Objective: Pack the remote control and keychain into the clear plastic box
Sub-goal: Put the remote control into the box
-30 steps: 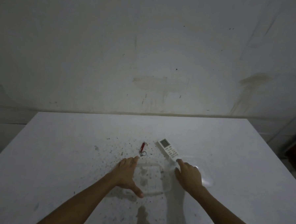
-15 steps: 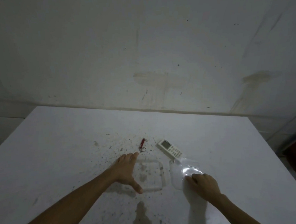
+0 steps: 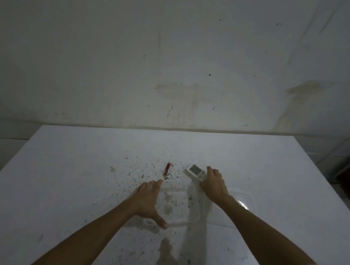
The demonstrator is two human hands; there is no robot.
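Note:
The clear plastic box sits open on the white table, hard to see against it. My left hand rests against the box's left side, fingers spread, thumb along its near edge. The box's clear lid lies flat to the right of the box. A white remote control with a small screen lies beyond the lid. My right hand is closed around the remote's near end, covering its buttons. A red keychain with a metal ring lies on the table just beyond the box.
The table is speckled with dark spots and stains around the box. A stained wall stands behind the table's far edge. Dark objects show at the far right past the table's corner.
My right hand has let go of the lid, which now lies flat on the table, and has moved forward to close on the remote. The left hand has stayed at the box.

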